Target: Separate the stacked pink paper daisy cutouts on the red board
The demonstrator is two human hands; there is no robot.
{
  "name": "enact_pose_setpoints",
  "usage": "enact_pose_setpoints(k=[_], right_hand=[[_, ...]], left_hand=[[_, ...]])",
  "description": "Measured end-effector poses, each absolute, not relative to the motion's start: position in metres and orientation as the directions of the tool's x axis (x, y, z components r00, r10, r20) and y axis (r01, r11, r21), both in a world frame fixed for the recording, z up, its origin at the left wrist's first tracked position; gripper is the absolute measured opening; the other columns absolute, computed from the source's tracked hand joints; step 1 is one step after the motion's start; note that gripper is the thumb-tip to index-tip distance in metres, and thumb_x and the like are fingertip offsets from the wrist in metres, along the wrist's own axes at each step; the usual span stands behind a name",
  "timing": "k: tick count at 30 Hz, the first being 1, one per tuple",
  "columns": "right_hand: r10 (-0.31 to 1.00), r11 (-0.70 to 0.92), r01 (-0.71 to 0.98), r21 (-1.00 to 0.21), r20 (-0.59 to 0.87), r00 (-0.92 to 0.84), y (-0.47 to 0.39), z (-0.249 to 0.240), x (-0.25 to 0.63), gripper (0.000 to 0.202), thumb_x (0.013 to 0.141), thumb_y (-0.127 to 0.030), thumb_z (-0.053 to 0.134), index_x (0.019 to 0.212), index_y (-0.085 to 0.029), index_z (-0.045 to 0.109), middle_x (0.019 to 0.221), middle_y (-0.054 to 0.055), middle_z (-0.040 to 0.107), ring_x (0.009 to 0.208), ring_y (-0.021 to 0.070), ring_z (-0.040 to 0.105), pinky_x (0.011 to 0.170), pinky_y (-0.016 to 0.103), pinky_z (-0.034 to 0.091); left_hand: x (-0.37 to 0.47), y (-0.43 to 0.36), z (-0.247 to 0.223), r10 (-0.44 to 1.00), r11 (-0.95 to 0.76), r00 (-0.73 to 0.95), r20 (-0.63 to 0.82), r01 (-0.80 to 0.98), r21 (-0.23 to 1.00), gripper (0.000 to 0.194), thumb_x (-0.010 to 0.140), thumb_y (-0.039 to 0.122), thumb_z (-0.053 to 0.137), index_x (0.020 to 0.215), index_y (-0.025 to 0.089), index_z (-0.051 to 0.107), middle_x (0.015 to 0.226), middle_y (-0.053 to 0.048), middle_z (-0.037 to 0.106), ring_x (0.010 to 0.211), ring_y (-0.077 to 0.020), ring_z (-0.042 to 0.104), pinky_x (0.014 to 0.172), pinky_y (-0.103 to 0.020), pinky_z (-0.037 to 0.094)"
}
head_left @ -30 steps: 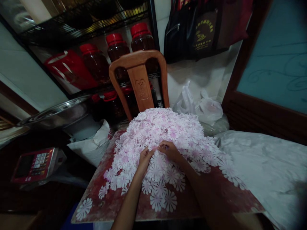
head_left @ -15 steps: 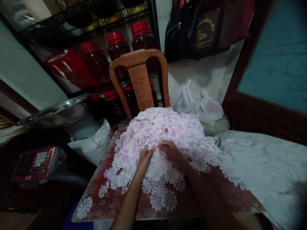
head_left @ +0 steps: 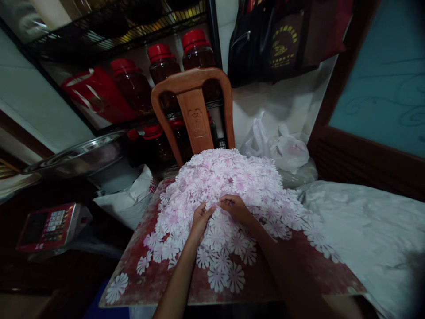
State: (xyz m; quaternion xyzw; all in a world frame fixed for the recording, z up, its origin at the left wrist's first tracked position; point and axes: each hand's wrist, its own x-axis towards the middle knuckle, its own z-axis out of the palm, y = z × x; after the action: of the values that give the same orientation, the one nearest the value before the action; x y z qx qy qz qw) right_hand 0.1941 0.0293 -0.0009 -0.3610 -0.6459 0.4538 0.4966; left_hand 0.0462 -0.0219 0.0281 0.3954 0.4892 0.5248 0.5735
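The heap of pink-white flower shapes (head_left: 229, 173) spreads beneath and beyond the left hand (head_left: 201, 218) and right hand (head_left: 237, 210). Both, fingers curled, nearly meet over its nearer half; whether they pinch a shape, I cannot tell. It lies on the red worktop (head_left: 152, 285), a wooden chair (head_left: 195, 116) behind, a white sack (head_left: 365, 226) at right.

left grip (head_left: 200, 219): bare | right grip (head_left: 238, 210): bare | left forearm (head_left: 179, 268): bare, slender | right forearm (head_left: 274, 257): bare, shadowed

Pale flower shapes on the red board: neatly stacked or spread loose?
Spread loose: flower shapes overlap in a heap; one flower lies alone near a corner of the board.
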Motion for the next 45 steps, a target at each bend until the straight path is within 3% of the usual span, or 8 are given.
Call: enact_pose_setpoints(k=[4, 9, 13, 22, 29, 35, 45], right_hand=[[0.915, 0.333, 0.016, -0.943, 0.319, -0.245, 0.030, -0.002, 0.195, 0.030, 0.071, -0.041, 0.064, 0.082, -0.013, 0.066, 0.067, 0.000, 0.056, 0.062, 0.0081, 0.047, 0.059, 0.019, 0.036], [0.909, 0.341, 0.012, -0.940, 0.326, -0.258, 0.030, 0.000, 0.194, 0.033, 0.068, -0.042, 0.066, 0.084, -0.013, 0.066, 0.068, 0.001, 0.056, 0.061, 0.0077, 0.045, 0.057, 0.019, 0.036], [0.910, 0.340, 0.011, -0.940, 0.326, -0.256, 0.029, 0.001, 0.194, 0.034, 0.070, -0.045, 0.065, 0.083, -0.014, 0.067, 0.066, 0.001, 0.055, 0.061, 0.0079, 0.044, 0.057, 0.019, 0.035], [0.903, 0.345, 0.003, -0.939, 0.331, -0.273, 0.028, 0.004, 0.195, 0.032, 0.069, -0.043, 0.066, 0.081, -0.013, 0.067, 0.066, 0.001, 0.055, 0.060, 0.0074, 0.043, 0.057, 0.019, 0.034], [0.901, 0.332, -0.013, -0.943, 0.321, -0.293, 0.026, 0.005, 0.197, 0.033, 0.070, -0.043, 0.065, 0.086, -0.014, 0.067, 0.070, 0.001, 0.057, 0.063, 0.0083, 0.046, 0.058, 0.019, 0.035], [0.903, 0.333, -0.016, -0.943, 0.324, -0.282, 0.028, 0.003, 0.196, 0.030, 0.074, -0.040, 0.060, 0.085, -0.014, 0.068, 0.071, 0.003, 0.060, 0.065, 0.0099, 0.050, 0.062, 0.021, 0.038], [0.902, 0.332, -0.018, -0.943, 0.323, -0.286, 0.024, 0.012, 0.198, 0.028, 0.074, -0.040, 0.061, 0.080, -0.014, 0.066, 0.073, 0.003, 0.061, 0.066, 0.0103, 0.051, 0.063, 0.021, 0.039]], left_hand=[[0.046, -0.021, 0.028, 0.990, 0.136, -0.018, -0.142, -0.205, 0.969, 0.050, 0.059, 0.045, 0.068, 0.096, 0.014, 0.054, 0.074, -0.001, 0.060, 0.059, -0.0044, 0.051, 0.058, -0.014, 0.041], [0.042, -0.020, 0.022, 0.991, 0.103, -0.063, -0.115, -0.169, 0.980, 0.039, 0.061, 0.044, 0.067, 0.077, 0.013, 0.050, 0.059, 0.005, 0.047, 0.052, -0.0001, 0.041, 0.050, -0.010, 0.028], [0.042, -0.020, 0.020, 0.992, 0.083, -0.077, -0.096, -0.152, 0.985, 0.040, 0.061, 0.044, 0.068, 0.075, 0.012, 0.050, 0.059, 0.005, 0.047, 0.052, 0.0005, 0.038, 0.051, -0.011, 0.026], [0.044, -0.020, 0.025, 0.990, 0.085, -0.100, -0.100, -0.145, 0.986, 0.048, 0.053, 0.048, 0.072, 0.079, 0.011, 0.055, 0.056, 0.004, 0.050, 0.051, -0.0007, 0.039, 0.051, -0.012, 0.029], [0.046, -0.022, 0.026, 0.991, 0.099, -0.076, -0.111, -0.142, 0.985, 0.046, 0.054, 0.042, 0.074, 0.081, 0.011, 0.056, 0.060, 0.003, 0.054, 0.050, -0.0008, 0.042, 0.050, -0.012, 0.032], [0.047, -0.023, 0.032, 0.992, 0.095, -0.070, -0.106, -0.145, 0.985, 0.043, 0.053, 0.038, 0.075, 0.084, 0.013, 0.059, 0.072, 0.000, 0.062, 0.060, -0.0041, 0.051, 0.060, -0.014, 0.041], [0.045, -0.023, 0.028, 0.991, 0.125, -0.027, -0.132, -0.183, 0.975, 0.043, 0.056, 0.044, 0.072, 0.085, 0.014, 0.060, 0.074, -0.001, 0.065, 0.059, -0.0060, 0.054, 0.060, -0.016, 0.043]])
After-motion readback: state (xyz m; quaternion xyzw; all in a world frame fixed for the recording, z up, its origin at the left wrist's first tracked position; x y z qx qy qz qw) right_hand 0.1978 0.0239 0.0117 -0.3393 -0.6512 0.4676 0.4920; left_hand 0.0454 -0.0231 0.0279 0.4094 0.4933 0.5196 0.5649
